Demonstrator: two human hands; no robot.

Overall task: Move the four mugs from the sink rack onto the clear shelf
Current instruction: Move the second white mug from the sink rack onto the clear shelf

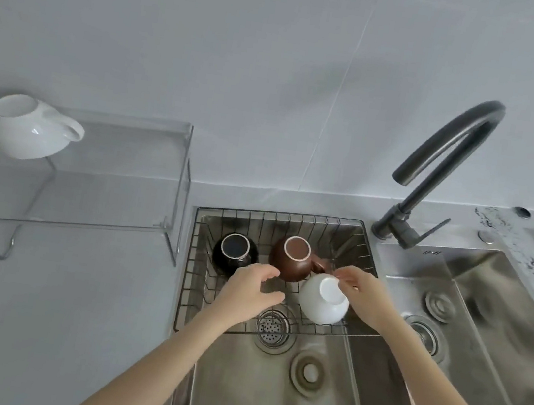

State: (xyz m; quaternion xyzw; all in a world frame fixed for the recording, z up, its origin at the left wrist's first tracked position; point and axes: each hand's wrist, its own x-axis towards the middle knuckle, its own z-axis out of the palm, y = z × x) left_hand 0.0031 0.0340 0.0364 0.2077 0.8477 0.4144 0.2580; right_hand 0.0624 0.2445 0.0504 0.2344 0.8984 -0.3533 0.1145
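Three mugs stand upside down in the wire sink rack (192, 260): a black mug (233, 253) at the left, a brown mug (292, 258) in the middle and a white mug (322, 299) in front at the right. A second white mug (27, 128) stands upright on the left end of the clear shelf (121, 146). My left hand (250, 290) hovers open over the rack, between the black and brown mugs. My right hand (361, 294) touches the right side of the white mug in the rack; its handle is hidden and the grip is unclear.
A dark curved faucet (447, 167) rises behind the rack's right corner. The steel sink (298, 398) continues below the rack with a drain strainer (272, 328). A second basin (483, 321) lies to the right. Grey counter (49, 326) spreads under and before the shelf.
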